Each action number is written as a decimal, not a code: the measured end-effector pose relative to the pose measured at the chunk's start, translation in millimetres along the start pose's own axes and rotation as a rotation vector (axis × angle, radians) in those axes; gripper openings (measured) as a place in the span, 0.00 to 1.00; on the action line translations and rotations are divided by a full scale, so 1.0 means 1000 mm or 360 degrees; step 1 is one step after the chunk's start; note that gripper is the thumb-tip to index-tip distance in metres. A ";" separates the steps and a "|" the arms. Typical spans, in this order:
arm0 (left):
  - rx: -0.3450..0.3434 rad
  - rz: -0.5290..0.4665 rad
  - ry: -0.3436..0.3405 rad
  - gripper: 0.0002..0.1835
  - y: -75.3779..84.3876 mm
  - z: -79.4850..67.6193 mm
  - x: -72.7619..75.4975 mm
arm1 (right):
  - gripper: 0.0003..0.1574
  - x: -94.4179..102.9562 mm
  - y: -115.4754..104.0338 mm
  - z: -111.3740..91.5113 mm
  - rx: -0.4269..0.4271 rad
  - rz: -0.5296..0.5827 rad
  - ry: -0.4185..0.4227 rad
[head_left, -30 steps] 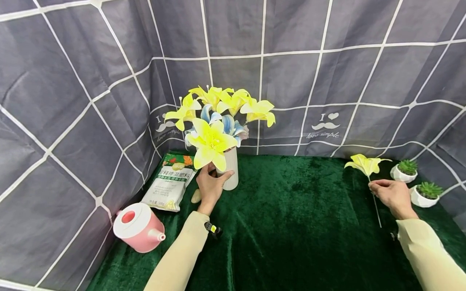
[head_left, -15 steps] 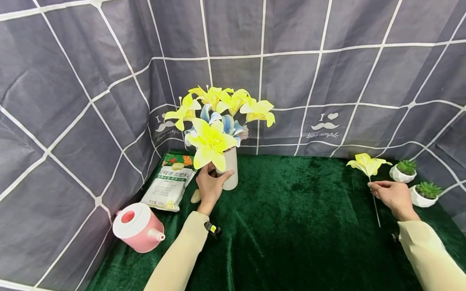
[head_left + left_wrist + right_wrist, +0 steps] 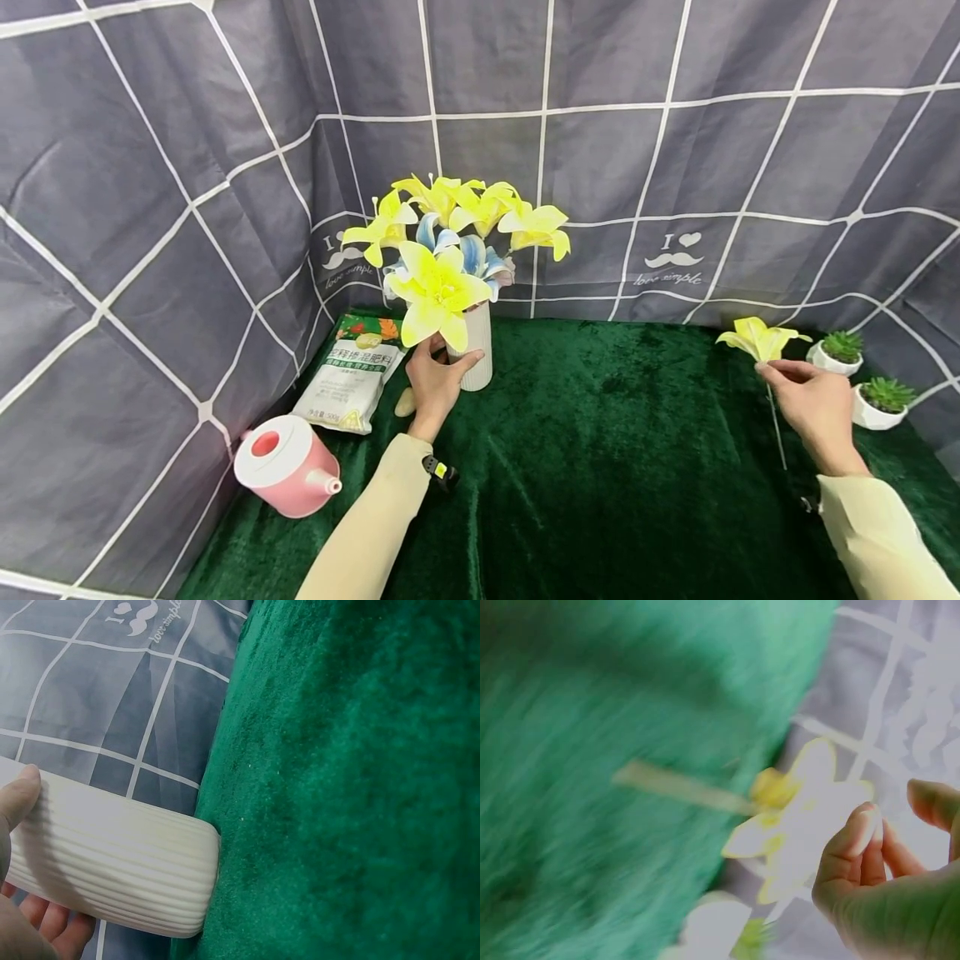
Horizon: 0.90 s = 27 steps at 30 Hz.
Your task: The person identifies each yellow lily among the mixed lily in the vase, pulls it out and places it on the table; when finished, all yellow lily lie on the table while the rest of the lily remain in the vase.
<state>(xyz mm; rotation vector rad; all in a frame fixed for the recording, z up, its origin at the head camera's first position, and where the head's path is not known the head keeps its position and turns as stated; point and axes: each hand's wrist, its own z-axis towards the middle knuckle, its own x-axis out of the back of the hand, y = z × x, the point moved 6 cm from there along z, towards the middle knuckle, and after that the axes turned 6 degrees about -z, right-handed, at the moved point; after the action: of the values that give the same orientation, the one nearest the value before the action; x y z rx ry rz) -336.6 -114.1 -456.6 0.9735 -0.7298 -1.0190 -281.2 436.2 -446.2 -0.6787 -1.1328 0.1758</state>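
A ribbed white vase [image 3: 477,358] stands at the left-middle, filled with yellow lilies [image 3: 440,293] and blue ones. My left hand [image 3: 437,379] grips its lower side. In the left wrist view the thumb lies along the top of the vase [image 3: 127,851] and the fingers curl beneath it. A single yellow lily [image 3: 761,337] with a thin pale stem is at the far right. My right hand [image 3: 813,408] is right beside it. In the right wrist view its loosely curled fingers [image 3: 847,840] overlap the petals, while the stem [image 3: 682,789] points away from them.
Two small white pots with succulents [image 3: 835,354] stand right of the lily. At the left are a pink watering can [image 3: 288,479], a white printed bag [image 3: 352,375] and a pale stone [image 3: 405,403]. A green cloth [image 3: 600,467] covers the table; grey checked curtains [image 3: 600,167] hang behind.
My right hand has come off its pinch on the lily stem and shifted slightly up toward the bloom; its wrist is lower. The lily stays nearly in place. The left hand keeps holding the vase.
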 end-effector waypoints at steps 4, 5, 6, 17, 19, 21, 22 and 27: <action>-0.0004 0.0000 0.0009 0.32 0.000 0.001 0.000 | 0.32 0.005 -0.043 -0.011 0.0033 0.0070 0.0023; -0.0009 0.0001 0.0011 0.32 0.000 0.001 0.000 | 0.32 0.006 -0.055 -0.014 0.0045 0.0098 0.0032; -0.0013 0.0000 0.0012 0.32 0.000 0.001 0.000 | 0.31 0.006 -0.067 -0.017 0.0060 0.0138 0.0036; -0.0013 0.0006 0.0003 0.32 0.000 -0.001 0.000 | 0.17 -0.008 -0.186 -0.047 0.0435 0.0593 0.0037; -0.0004 0.0006 0.0001 0.32 0.000 -0.001 0.000 | 0.15 -0.013 -0.203 -0.049 0.0498 0.0651 0.0032; 0.0006 0.0007 -0.0001 0.32 0.000 -0.001 0.000 | 0.14 -0.020 -0.219 -0.050 0.0562 0.0694 0.0018; 0.0010 0.0007 0.0000 0.33 0.000 -0.001 0.000 | 0.14 -0.023 -0.226 -0.050 0.0587 0.0718 0.0005; 0.0003 0.0018 0.0006 0.33 0.001 -0.001 0.000 | 0.14 -0.042 -0.261 -0.048 0.0668 0.0820 -0.0084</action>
<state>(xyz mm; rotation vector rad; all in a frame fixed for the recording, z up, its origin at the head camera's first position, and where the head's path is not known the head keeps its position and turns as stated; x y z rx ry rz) -335.7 -113.7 -456.2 0.9716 -0.7326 -1.0066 -310.3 191.1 -339.1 -0.5770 -0.9108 0.8499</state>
